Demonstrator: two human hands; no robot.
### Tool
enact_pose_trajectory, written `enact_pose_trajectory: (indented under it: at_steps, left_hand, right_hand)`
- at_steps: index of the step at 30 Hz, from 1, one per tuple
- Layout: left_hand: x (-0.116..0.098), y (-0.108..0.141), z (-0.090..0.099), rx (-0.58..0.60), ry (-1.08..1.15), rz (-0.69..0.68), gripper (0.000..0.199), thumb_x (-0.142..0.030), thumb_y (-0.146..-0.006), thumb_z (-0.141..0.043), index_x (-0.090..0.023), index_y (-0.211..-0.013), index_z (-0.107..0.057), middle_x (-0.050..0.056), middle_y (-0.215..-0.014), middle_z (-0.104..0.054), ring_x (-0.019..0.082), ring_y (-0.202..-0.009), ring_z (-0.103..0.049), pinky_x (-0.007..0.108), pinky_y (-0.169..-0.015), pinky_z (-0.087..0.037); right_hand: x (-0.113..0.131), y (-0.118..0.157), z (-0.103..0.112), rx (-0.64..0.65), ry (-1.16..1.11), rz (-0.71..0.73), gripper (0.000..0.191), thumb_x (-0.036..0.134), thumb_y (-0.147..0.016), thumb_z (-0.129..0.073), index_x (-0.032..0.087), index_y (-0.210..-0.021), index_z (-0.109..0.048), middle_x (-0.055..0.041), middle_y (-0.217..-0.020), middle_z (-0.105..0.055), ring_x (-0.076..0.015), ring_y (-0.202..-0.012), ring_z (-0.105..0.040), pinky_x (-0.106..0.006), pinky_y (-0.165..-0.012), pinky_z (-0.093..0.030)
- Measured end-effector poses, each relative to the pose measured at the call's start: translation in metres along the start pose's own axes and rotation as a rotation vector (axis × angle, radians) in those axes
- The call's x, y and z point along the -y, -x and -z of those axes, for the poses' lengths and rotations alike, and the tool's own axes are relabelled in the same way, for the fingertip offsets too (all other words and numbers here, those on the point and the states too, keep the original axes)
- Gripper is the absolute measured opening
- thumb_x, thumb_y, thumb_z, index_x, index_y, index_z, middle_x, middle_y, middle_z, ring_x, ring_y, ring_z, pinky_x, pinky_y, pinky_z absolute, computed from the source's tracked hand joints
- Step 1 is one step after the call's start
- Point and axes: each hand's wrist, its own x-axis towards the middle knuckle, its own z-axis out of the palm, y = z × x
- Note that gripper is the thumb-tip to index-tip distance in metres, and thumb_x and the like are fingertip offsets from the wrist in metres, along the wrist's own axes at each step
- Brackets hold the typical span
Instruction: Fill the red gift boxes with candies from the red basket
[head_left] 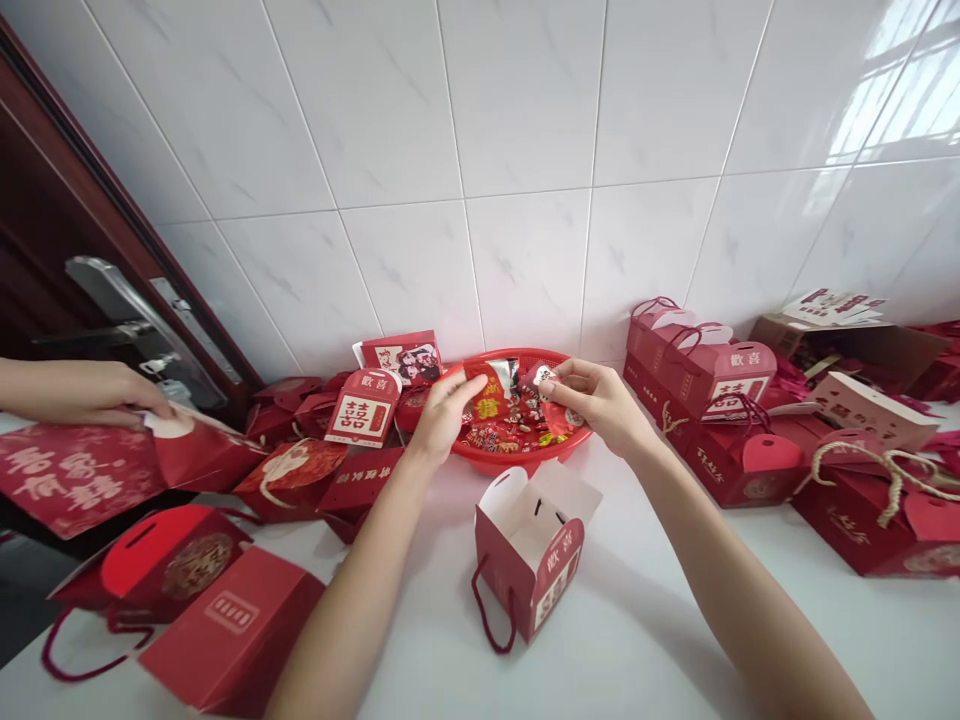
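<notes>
Both hands are over a red plastic basket (pixel 517 459) of small wrapped items by the wall. At its left side, my left hand (pixel 444 412) has its thumb and fingers closed at the edge of a red and gold packet (pixel 491 393). On the right, my right hand (pixel 589 400) pinches a small red and white packet (pixel 559 408). Nearer to me, between my forearms, a red gift box (pixel 517 560) stands upright with its top open and a dark red cord handle hanging at its left. Two small dark marks or slots show inside it.
Another person's hand (pixel 112 393) holds a red box at the far left, near a door handle (pixel 124 300). Red gift boxes crowd the left, including a plain one (pixel 236 630). More boxes (pixel 705 385) are stacked at the right. A tiled wall (pixel 525 120) rises behind.
</notes>
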Motion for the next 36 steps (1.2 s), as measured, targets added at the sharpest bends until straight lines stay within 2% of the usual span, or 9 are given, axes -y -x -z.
enact_pose_trajectory:
  at_steps: [7,15,17,20,24,27,31,33,36]
  left_hand:
    - [-0.023,0.009,0.012,-0.068,0.003,-0.091,0.025,-0.039,-0.068,-0.080,-0.018,-0.068,-0.066,0.000,-0.073,-0.073,0.020,-0.079,-0.069,0.025,-0.067,-0.050]
    - [-0.030,0.020,0.010,0.074,-0.034,-0.020,0.026,-0.040,-0.072,-0.078,-0.016,-0.082,-0.074,0.003,-0.079,-0.075,0.022,-0.078,-0.071,0.028,-0.066,-0.053]
    - [-0.030,0.021,0.008,0.102,-0.041,-0.017,0.028,-0.040,-0.072,-0.078,-0.016,-0.085,-0.075,0.003,-0.080,-0.076,0.022,-0.080,-0.071,0.028,-0.067,-0.054]
    - [-0.027,0.023,0.005,0.165,-0.043,-0.004,0.027,-0.041,-0.076,-0.076,-0.016,-0.088,-0.076,0.003,-0.083,-0.076,0.022,-0.082,-0.070,0.030,-0.072,-0.054]
    - [-0.022,0.026,-0.004,0.330,-0.089,0.034,0.029,-0.043,-0.084,-0.070,-0.017,-0.094,-0.076,0.005,-0.089,-0.076,0.022,-0.085,-0.069,0.032,-0.078,-0.054]
    - [-0.024,0.030,-0.009,0.449,-0.194,0.011,0.034,-0.046,-0.088,-0.064,-0.016,-0.099,-0.075,0.007,-0.096,-0.074,0.023,-0.092,-0.067,0.032,-0.084,-0.052]
    - [-0.039,0.041,-0.006,0.500,-0.592,-0.032,0.041,-0.055,-0.090,-0.055,-0.017,-0.099,-0.069,0.007,-0.099,-0.071,0.025,-0.094,-0.064,0.033,-0.081,-0.049]
    - [-0.048,0.047,-0.001,0.545,-0.915,0.040,0.042,-0.059,-0.085,-0.059,-0.019,-0.098,-0.065,0.006,-0.096,-0.069,0.026,-0.089,-0.063,0.032,-0.072,-0.047]
    - [-0.056,0.052,0.007,0.751,-1.175,0.220,0.038,-0.052,-0.077,-0.067,-0.021,-0.096,-0.059,0.005,-0.091,-0.066,0.024,-0.078,-0.063,0.029,-0.061,-0.043]
  right_hand:
    - [0.020,0.029,-0.023,0.455,0.746,0.017,0.017,0.025,-0.083,-0.065,0.019,-0.071,-0.054,0.0045,-0.063,-0.053,-0.0094,-0.058,-0.044,-0.025,-0.055,-0.029]
    - [0.028,0.034,-0.024,0.699,0.837,-0.018,0.010,0.026,-0.087,-0.066,0.018,-0.081,-0.066,-0.0006,-0.075,-0.068,-0.0116,-0.063,-0.054,-0.024,-0.057,-0.033]
    - [0.028,0.032,-0.020,0.670,0.837,-0.004,0.013,0.029,-0.088,-0.066,0.018,-0.083,-0.068,-0.0029,-0.081,-0.071,-0.0140,-0.070,-0.059,-0.025,-0.060,-0.037]
    - [0.027,0.029,-0.009,0.482,0.766,0.033,0.021,0.038,-0.089,-0.066,0.017,-0.082,-0.067,-0.0044,-0.080,-0.070,-0.0162,-0.072,-0.061,-0.026,-0.062,-0.040]
    - [0.024,0.026,0.001,0.323,0.534,0.089,0.034,0.050,-0.084,-0.069,0.018,-0.096,-0.064,-0.0018,-0.078,-0.066,-0.0162,-0.069,-0.059,-0.026,-0.059,-0.042]
    - [0.022,0.025,0.000,0.255,0.388,0.128,0.032,0.046,-0.085,-0.069,0.018,-0.098,-0.063,-0.0024,-0.082,-0.066,-0.0156,-0.069,-0.059,-0.027,-0.059,-0.044]
    - [0.024,0.027,-0.001,0.192,0.410,0.146,0.019,0.034,-0.083,-0.067,0.016,-0.089,-0.066,-0.0025,-0.081,-0.064,-0.0153,-0.069,-0.059,-0.028,-0.062,-0.046]
    - [0.026,0.028,0.001,0.189,0.486,0.145,0.016,0.032,-0.081,-0.068,0.016,-0.084,-0.065,-0.0003,-0.074,-0.061,-0.0136,-0.064,-0.055,-0.027,-0.058,-0.043]
    - [0.027,0.031,0.001,0.307,0.557,0.143,0.017,0.033,-0.080,-0.069,0.016,-0.080,-0.064,0.0015,-0.071,-0.057,-0.0122,-0.062,-0.050,-0.026,-0.056,-0.038]
